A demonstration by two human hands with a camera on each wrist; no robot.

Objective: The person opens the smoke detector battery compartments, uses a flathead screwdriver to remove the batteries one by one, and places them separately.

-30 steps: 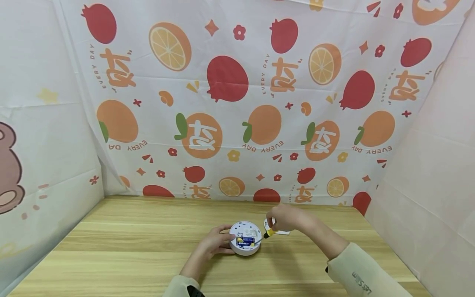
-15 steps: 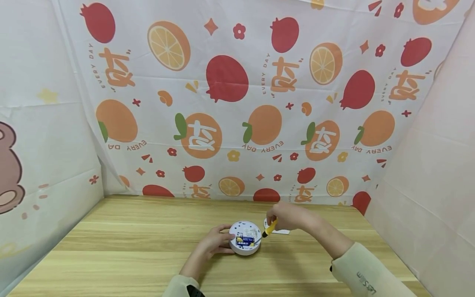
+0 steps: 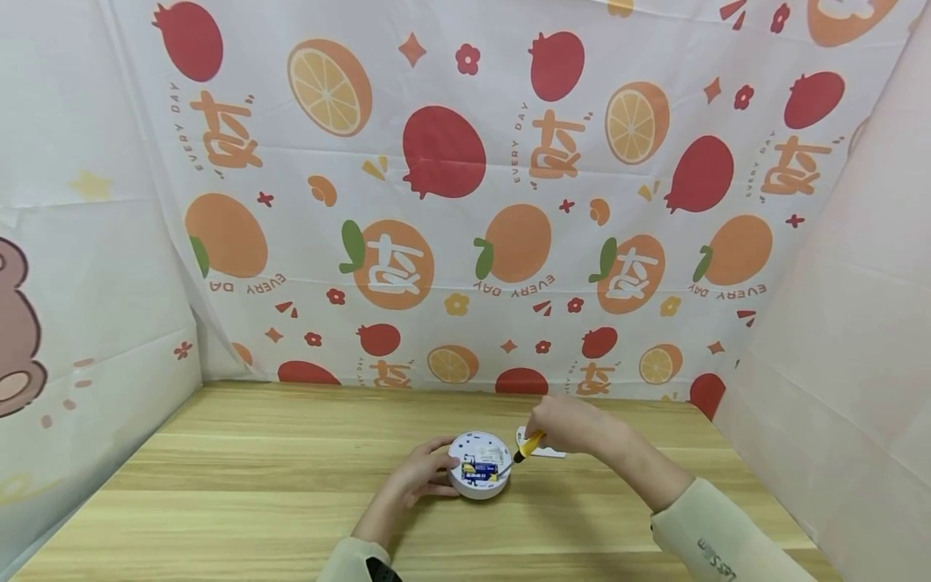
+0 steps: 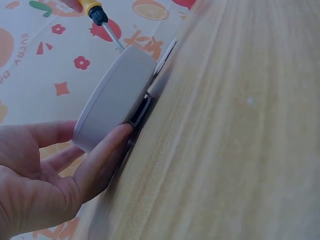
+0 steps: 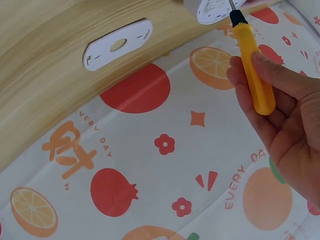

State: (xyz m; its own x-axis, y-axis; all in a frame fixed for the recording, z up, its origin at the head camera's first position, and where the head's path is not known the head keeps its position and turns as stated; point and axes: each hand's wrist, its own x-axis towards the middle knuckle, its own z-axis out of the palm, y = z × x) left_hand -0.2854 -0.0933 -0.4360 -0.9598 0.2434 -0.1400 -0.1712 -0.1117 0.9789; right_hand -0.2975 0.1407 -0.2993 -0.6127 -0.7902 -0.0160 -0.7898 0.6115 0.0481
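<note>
A round white smoke detector (image 3: pixel 480 494) rests on the table, its back face up. Blue and yellow batteries (image 3: pixel 477 471) show in that face. My left hand (image 3: pixel 422 474) grips the detector's left side; the left wrist view shows fingers and thumb around its rim (image 4: pixel 112 97). From the right, my right hand (image 3: pixel 570 424) holds a screwdriver by its yellow handle (image 5: pixel 255 75), thumb along one side. Its metal shaft slants down to the detector's face near the right end of the batteries. Whether the tip touches anything is too small to tell.
Behind the right hand lies a flat white mounting plate (image 5: pixel 102 55) with an oval hole, on the wood-grain table (image 3: pixel 291 485). A fruit-print cloth (image 3: pixel 451 242) hangs along the table's back edge, with pale cloth walls on both sides.
The screwdriver handle has tipped slightly more upright, and the right forearm has shifted a little to the right. The left hand and the smoke detector stay nearly in place.
</note>
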